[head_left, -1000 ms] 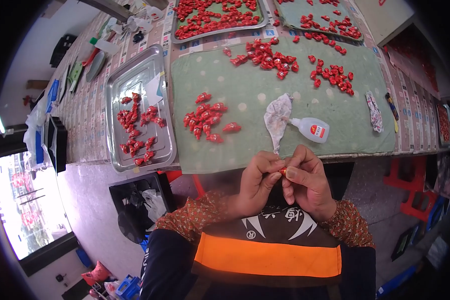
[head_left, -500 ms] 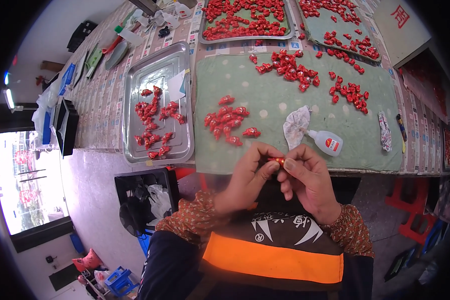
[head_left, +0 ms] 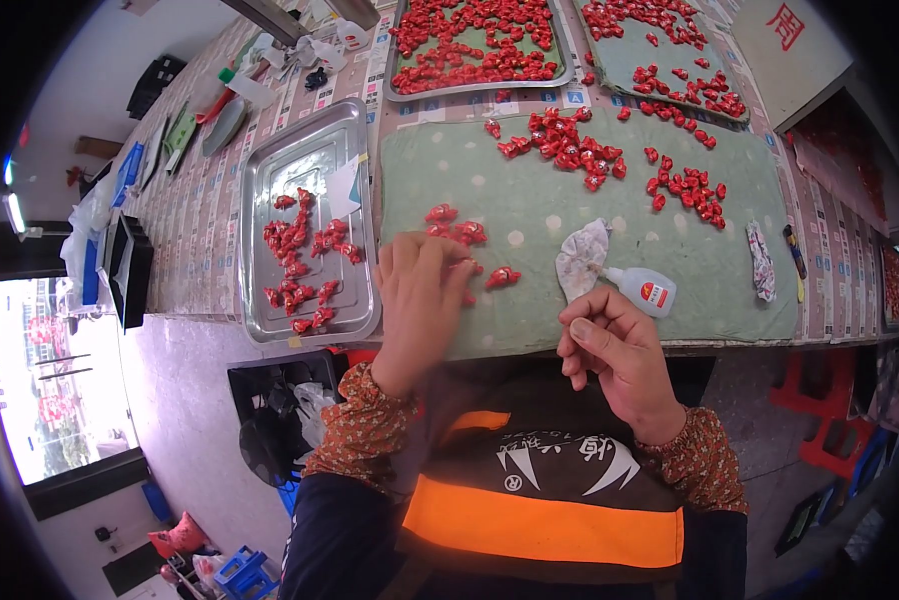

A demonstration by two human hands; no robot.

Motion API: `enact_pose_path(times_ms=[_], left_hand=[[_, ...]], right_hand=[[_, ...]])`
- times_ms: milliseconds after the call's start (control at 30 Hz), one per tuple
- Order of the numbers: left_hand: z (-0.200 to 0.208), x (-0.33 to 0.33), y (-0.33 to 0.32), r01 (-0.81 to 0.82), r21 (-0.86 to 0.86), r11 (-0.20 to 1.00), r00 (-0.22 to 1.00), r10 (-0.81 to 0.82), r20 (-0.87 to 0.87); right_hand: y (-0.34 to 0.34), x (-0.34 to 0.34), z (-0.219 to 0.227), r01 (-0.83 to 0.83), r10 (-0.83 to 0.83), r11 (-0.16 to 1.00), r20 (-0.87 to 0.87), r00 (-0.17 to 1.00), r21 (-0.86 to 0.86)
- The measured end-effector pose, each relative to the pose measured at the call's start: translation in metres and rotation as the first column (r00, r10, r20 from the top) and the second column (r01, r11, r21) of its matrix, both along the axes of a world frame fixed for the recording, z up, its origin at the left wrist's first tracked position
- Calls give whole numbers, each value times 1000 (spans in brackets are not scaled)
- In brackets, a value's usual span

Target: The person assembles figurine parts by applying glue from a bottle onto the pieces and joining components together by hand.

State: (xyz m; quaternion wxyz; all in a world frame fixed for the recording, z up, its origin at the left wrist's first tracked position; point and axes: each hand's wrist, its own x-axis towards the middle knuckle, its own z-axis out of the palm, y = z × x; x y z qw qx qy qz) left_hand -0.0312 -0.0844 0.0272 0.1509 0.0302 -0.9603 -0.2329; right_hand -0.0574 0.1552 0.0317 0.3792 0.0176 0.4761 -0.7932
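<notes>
My left hand (head_left: pixel 422 300) lies palm down on the pale green dotted cloth mat (head_left: pixel 570 215) that covers the surface, fingers spread loosely over a small cluster of crinkly red foil-wrapped pieces (head_left: pixel 460 232); whether any piece is pinched in its grip I cannot tell. My right hand (head_left: pixel 615 350) hovers at the mat's near edge, fingers curled inward, thumb against forefinger, nothing visible between them. Just beyond it lie a crumpled white rag (head_left: pixel 581 258) and a small clear plastic glue bottle (head_left: pixel 642 290) on its side. A shiny rectangular steel tray (head_left: pixel 355 215) to the left holds more red pieces.
</notes>
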Motion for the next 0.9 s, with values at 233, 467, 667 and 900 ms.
enact_pose_path(times_ms=[233,467,667,900], left_hand=[[17,-51,-5,146,-82,986,988,-150,-38],[1,-126,-5,233,-311,921,961,-268,-73],[-14,-143,-10,277,-340,899,958,-284,31],[-3,-122,3,254,200,946,967,-255,-19]], right_hand=[[14,-4,13,24,-15,998,-141,990,62],[28,-2,21,87,-24,983,-360,933,161],[43,-3,15,162,-52,959,-416,908,233],[52,-18,12,515,173,773,-904,391,371]])
